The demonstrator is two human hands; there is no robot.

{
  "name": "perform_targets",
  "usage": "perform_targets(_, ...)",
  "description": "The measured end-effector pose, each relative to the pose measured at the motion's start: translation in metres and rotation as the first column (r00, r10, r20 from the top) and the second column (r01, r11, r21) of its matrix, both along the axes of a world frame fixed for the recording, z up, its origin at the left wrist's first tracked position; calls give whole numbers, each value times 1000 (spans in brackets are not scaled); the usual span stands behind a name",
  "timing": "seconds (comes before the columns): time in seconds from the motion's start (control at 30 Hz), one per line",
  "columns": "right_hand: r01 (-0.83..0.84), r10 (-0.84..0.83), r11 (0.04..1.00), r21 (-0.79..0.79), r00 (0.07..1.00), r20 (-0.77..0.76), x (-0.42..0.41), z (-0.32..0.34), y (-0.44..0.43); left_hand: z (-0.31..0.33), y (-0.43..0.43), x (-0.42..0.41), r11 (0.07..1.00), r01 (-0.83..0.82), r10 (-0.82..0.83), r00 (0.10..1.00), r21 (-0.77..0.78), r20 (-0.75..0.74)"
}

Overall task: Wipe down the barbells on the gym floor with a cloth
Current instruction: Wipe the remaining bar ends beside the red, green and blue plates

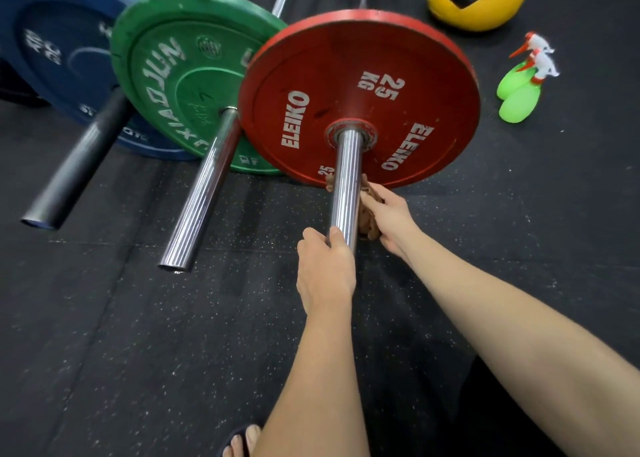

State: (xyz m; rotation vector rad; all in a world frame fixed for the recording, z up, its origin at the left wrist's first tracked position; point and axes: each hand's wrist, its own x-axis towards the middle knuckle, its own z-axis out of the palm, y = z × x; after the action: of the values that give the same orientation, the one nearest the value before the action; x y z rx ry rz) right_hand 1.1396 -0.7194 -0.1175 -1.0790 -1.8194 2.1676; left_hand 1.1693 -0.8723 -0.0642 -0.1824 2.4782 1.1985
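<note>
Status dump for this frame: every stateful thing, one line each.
left hand, grips the chrome sleeve at its near end.
right hand, holds the cloth against the chrome sleeve.
cloth, bunched, wrapped under the chrome sleeve by the red plate.
red plate, loaded, upright.
green plate, loaded, untouched.
blue plate, loaded, untouched.
spray bottles, lying on the floor.

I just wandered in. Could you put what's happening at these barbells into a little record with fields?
activity: wiping the chrome bar end that sticks out of the red plate
left hand: grips the tip of that bar end
right hand: holds the cloth against the bar's right side
cloth: brown, shows on both sides of the bar, so it passes underneath
neighbours: green plate and blue plate to the left, each on its own bar
floor extras: spray bottles, yellow ball
</note>
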Motion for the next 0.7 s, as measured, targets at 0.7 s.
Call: perform_targets(0.7, -124, 124, 992, 16, 992, -29, 25, -10, -6, -9, 1, 0, 1000, -29, 29, 999, -9, -31)
